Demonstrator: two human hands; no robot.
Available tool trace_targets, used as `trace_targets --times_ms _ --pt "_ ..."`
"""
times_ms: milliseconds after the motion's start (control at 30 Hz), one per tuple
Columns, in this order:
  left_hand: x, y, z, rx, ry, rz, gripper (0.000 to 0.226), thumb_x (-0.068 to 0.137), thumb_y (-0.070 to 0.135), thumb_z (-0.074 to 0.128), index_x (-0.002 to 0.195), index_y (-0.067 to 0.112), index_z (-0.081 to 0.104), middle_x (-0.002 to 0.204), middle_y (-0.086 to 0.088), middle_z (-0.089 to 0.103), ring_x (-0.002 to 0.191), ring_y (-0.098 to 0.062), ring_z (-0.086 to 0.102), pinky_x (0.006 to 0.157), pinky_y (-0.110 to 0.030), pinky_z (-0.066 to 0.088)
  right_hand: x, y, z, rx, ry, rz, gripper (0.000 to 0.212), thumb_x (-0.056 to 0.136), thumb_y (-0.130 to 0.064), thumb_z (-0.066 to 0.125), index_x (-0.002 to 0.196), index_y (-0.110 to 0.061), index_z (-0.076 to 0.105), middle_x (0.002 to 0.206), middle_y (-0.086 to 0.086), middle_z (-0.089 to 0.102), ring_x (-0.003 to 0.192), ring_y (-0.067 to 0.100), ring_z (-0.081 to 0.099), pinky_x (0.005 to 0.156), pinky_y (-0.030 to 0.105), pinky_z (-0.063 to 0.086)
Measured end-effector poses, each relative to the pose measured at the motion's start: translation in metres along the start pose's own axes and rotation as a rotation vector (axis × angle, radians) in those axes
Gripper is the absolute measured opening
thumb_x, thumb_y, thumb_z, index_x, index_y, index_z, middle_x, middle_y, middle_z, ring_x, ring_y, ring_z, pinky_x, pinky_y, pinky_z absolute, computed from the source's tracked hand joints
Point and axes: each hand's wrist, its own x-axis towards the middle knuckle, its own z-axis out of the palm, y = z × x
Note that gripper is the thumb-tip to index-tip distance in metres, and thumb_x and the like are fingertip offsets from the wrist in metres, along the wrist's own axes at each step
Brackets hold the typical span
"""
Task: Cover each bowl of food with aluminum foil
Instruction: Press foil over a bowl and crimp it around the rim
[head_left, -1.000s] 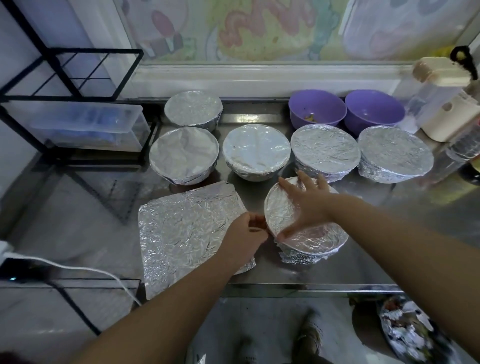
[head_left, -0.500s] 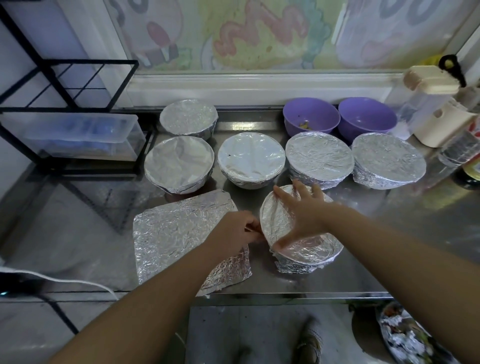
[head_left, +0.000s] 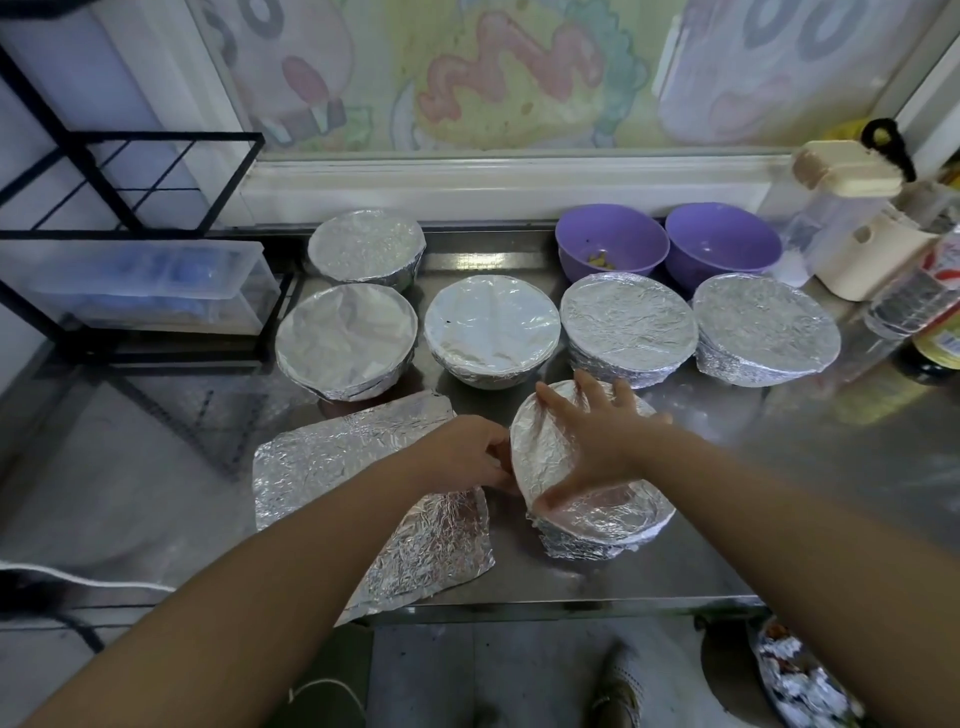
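Note:
A foil-covered bowl (head_left: 608, 519) stands near the front edge of the steel counter (head_left: 779, 467). My right hand (head_left: 597, 436) lies flat on its foil top, fingers spread. My left hand (head_left: 467, 454) has its fingers curled against the foil at the bowl's left rim. A loose crumpled foil sheet (head_left: 363, 467) lies flat under my left forearm. Behind stand several covered bowls, among them a smooth-topped one (head_left: 491, 330) and a crinkled one (head_left: 628, 325). Two purple bowls (head_left: 613, 241) sit uncovered at the back.
A black wire rack (head_left: 130, 156) with a clear plastic box (head_left: 145, 283) stands at the left. Bottles and a cream-lidded container (head_left: 852, 208) crowd the right back corner. A white cable (head_left: 78, 574) runs at the lower left. A bin with foil scraps (head_left: 800, 675) sits below right.
The camera has moved a little closer. My right hand stays pressed on the front bowl's foil while my left hand keeps working at its left rim.

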Motion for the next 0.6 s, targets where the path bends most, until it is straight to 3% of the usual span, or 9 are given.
trace_targets --times_ms 100,200,333,467,600 --pt "-0.007 -0.002 0.005 -0.163 0.027 -0.049 0.028 0.074 0.03 0.084 0.095 0.021 0.068 0.094 0.009 0.072 0.089 -0.008 0.068 0.083 -0.031 0.057 0.003 0.003 0.006 0.06 0.008 0.01 0.151 0.033 -0.099 0.064 0.147 -0.059 -0.027 0.164 -0.007 -0.034 0.15 0.046 -0.026 0.106 0.087 0.008" --pt "-0.021 -0.002 0.014 -0.291 0.154 -0.112 0.026 0.08 0.026 0.081 0.1 0.023 0.064 0.098 0.009 0.069 0.09 -0.007 0.068 0.08 -0.025 0.057 0.01 0.006 0.014 0.134 0.059 0.016 0.155 0.019 -0.109 0.048 0.136 -0.06 -0.04 0.158 -0.007 -0.041 0.146 0.044 -0.034 0.107 0.086 0.002" --pt "-0.041 0.007 0.036 -0.396 0.346 -0.21 0.014 0.088 0.019 0.071 0.099 0.022 0.063 0.097 0.009 0.068 0.087 -0.008 0.065 0.067 -0.016 0.049 0.004 0.0 0.009 0.065 0.094 -0.037 0.145 0.037 -0.104 0.054 0.143 -0.059 -0.033 0.151 -0.011 -0.047 0.143 0.04 -0.04 0.104 0.087 -0.003" --pt "-0.056 0.011 0.064 -0.658 0.287 -0.231 0.02 0.089 0.017 0.07 0.107 0.023 0.061 0.105 0.008 0.068 0.092 -0.011 0.068 0.084 -0.034 0.058 0.002 -0.004 0.012 -0.127 0.032 -0.124 0.138 0.047 -0.099 0.057 0.146 -0.058 -0.029 0.156 -0.007 -0.046 0.143 0.039 -0.042 0.104 0.087 -0.003" --pt "-0.058 0.015 0.086 -0.801 0.227 -0.184 0.036 0.085 0.02 0.075 0.11 0.03 0.052 0.109 0.007 0.067 0.099 -0.013 0.068 0.088 -0.04 0.057 0.007 0.001 0.022 -0.179 0.056 -0.127 0.136 0.044 -0.104 0.048 0.144 -0.058 -0.032 0.156 -0.007 -0.047 0.144 0.038 -0.04 0.103 0.088 -0.005"
